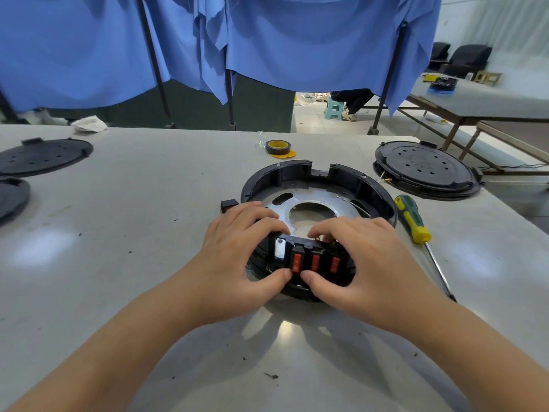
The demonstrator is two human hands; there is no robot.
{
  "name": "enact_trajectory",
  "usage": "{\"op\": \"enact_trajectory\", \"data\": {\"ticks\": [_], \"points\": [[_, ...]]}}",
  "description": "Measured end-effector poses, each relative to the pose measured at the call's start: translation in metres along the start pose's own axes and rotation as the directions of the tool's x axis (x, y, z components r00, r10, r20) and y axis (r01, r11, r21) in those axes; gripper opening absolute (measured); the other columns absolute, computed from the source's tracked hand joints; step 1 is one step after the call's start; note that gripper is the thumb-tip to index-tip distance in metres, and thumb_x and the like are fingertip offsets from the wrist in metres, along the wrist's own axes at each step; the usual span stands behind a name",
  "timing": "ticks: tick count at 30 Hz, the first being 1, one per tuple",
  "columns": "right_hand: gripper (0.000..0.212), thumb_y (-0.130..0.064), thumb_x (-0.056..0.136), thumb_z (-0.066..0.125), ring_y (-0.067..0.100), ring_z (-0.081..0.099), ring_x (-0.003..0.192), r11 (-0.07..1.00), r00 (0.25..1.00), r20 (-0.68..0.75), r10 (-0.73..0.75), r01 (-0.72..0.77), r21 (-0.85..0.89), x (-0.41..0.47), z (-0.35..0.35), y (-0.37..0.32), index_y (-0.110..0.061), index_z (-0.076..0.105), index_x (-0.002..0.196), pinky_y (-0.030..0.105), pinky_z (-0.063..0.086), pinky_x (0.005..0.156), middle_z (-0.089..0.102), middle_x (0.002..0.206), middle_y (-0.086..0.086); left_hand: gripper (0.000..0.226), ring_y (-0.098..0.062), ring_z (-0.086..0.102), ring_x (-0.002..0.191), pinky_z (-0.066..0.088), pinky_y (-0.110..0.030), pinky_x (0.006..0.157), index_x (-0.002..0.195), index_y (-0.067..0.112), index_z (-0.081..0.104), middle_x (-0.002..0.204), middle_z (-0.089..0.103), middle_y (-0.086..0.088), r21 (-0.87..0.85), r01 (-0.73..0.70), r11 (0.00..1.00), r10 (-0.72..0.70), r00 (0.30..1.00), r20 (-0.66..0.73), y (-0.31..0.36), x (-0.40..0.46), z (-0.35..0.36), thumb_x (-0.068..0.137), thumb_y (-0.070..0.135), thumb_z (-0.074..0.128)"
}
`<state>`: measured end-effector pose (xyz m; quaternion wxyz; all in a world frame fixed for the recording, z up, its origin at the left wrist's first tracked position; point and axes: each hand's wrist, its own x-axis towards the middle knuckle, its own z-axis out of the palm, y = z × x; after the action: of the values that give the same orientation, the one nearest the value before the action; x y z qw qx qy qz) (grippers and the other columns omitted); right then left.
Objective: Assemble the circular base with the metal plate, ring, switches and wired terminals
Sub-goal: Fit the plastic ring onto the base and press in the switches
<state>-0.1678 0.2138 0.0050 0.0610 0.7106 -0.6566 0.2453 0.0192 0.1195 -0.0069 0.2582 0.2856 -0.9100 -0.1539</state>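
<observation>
A black circular base [300, 173] lies on the grey table with a silver metal plate [319, 200] inside it. At its near rim sits a switch panel with three red rocker switches [315, 261] and a white one [279, 248]. My left hand [240, 248] grips the left side of the panel, thumb under the rim and fingers curled over the top. My right hand [365, 257] grips the right side the same way, fingertips reaching inside behind the switches. A small black loose part [229, 205] lies beside the base at its left. Any wires are hidden.
A green and yellow screwdriver [414, 221] lies right of the base. A stack of black round covers [424, 168] stands at the back right, more black covers [44, 156] at the far left. A tape roll [278, 147] sits behind the base. Blue curtains hang beyond the table.
</observation>
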Motion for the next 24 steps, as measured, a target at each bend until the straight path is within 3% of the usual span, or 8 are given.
{"op": "enact_trajectory", "data": {"ticks": [10,24], "points": [[0.044,-0.060,0.070,0.053,0.006,0.055,0.080,0.998,0.998,-0.030,0.056,-0.056,-0.018,-0.0005,0.0032,-0.0048,-0.031,0.060,0.102,0.026,0.033,0.079,0.060,0.086,-0.019,0.040,0.000,0.030,0.131,0.027,-0.030,0.107,0.109,0.031,0.059,0.116,0.050,0.020,-0.025,0.011,1.000,-0.012,0.999,-0.046,0.0011,0.0015,0.0026,0.072,0.047,0.056],[0.040,-0.055,0.067,0.059,0.004,0.055,0.081,0.995,0.995,-0.030,0.099,-0.098,0.028,-0.0008,0.0020,-0.0081,-0.033,0.062,0.100,0.027,0.035,0.081,0.062,0.085,-0.019,0.032,-0.009,0.044,0.116,0.038,-0.040,0.097,0.099,0.027,0.065,0.105,0.055,0.015,-0.074,0.015,0.997,-0.022,0.995,-0.099,0.0034,0.0035,0.0019,0.068,0.033,0.067]]}}
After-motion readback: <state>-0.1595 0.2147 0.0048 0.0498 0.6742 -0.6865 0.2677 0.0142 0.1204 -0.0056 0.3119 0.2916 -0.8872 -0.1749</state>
